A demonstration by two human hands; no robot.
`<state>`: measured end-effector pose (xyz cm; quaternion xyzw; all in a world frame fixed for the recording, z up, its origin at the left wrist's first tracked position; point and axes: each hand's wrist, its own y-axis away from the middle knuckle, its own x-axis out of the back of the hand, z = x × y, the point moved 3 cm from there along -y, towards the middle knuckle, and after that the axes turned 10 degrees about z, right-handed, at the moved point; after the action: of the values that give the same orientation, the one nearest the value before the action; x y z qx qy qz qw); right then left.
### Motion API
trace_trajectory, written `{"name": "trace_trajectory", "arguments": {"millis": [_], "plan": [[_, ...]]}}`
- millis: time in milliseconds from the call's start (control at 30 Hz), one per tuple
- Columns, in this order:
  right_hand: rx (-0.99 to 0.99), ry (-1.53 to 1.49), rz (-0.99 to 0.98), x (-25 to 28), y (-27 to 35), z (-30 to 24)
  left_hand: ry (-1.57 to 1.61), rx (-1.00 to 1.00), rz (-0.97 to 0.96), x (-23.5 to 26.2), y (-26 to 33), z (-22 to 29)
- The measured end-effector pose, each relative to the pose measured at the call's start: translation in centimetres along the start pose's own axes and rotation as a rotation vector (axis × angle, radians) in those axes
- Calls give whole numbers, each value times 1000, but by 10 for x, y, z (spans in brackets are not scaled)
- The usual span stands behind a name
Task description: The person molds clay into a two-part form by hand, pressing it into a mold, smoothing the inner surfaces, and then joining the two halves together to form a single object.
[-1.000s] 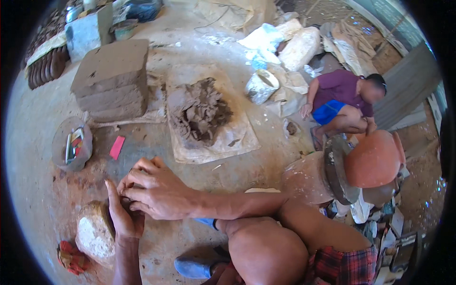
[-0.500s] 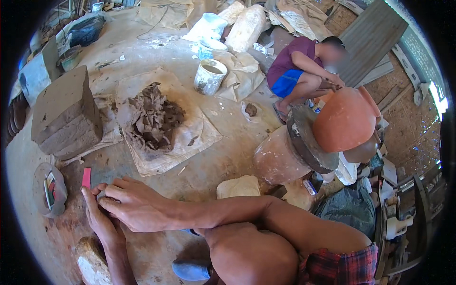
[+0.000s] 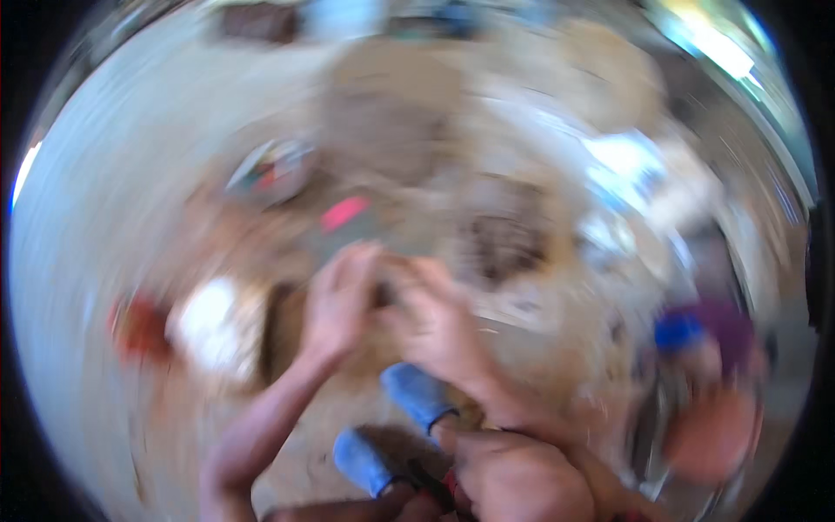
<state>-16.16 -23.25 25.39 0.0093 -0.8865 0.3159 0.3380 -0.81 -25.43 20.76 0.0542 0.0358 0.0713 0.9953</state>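
Motion smears the whole head view. My left hand (image 3: 341, 300) and my right hand (image 3: 432, 317) are close together near the middle, above the floor. Between them is a dark patch that I cannot make out, and the fingers are too blurred to read. Just beyond my fingertips a small pink strip (image 3: 344, 212) lies on the floor. Farther off to the left is a round bowl (image 3: 280, 174) with coloured items in it. A large brown block of clay (image 3: 391, 113) stands behind the pink strip. To the right of it is a heap of torn dark clay (image 3: 504, 230).
A pale rounded object (image 3: 213, 326) and a reddish one (image 3: 139, 326) are left of my arm. At right, another person (image 3: 731, 331) is beside an orange clay pot (image 3: 713, 439). White bags (image 3: 626, 165) lie at the far right. My blue shoes (image 3: 417, 396) are below my hands.
The view has swung to the left, so my hands now appear near the middle and the person and pot at the lower right. Both hands remain close together near the pink strip.
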Motion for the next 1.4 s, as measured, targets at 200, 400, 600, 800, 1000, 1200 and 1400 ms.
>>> {"name": "trace_trajectory", "arguments": {"millis": [200, 400, 600, 800, 1000, 1200, 1400], "plan": [[-35, 96, -242, -42, -11, -27, -136, -194, 255, 40, 7, 2], [42, -328, -174, -82, 0, -13, -381, -297, 416, 61, 37, 22], [101, -417, -472, -90, -18, -35, -519, -197, 589, 82, 57, 12], [383, -433, -355, -119, -22, -41, -530, -180, 699, 95, 49, -4], [378, -529, -137, -141, -25, -41, -1165, -485, 363, 143, 26, -43], [-134, -684, -79, -148, -13, 12, -164, 192, 730, 122, 44, 21], [-598, -607, -99, -153, 30, 125, -574, 217, 535, 167, 46, -1]]}}
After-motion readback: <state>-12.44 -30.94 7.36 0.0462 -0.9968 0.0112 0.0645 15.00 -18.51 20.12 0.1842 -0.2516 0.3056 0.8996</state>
